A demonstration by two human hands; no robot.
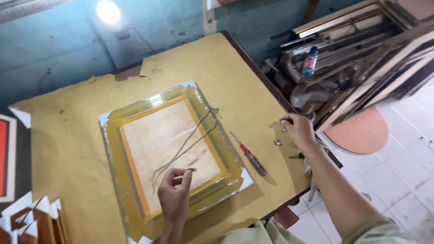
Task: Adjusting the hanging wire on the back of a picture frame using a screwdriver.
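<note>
A picture frame (113, 135) wrapped in clear plastic lies face down on a table (217, 77) covered with brown paper. Its wooden back board (167, 135) shows. A thin grey wire (190, 140) runs diagonally across the board. My left hand (174, 194) rests on the frame's near edge and pinches a small metal hook (191, 170) by the wire's lower end. My right hand (298, 129) is at the table's right edge, fingers pinched over small metal hardware. A further small metal piece (277, 143) lies beside it. A screwdriver (248, 154) with a red and brown handle lies between frame and right hand.
Frame mouldings and boards (361, 54) are piled to the right of the table, with a plastic bottle (309, 61) on top. A round orange board (359, 133) lies on the white tiled floor. Stacked frames with white corner guards (31, 217) stand at the lower left.
</note>
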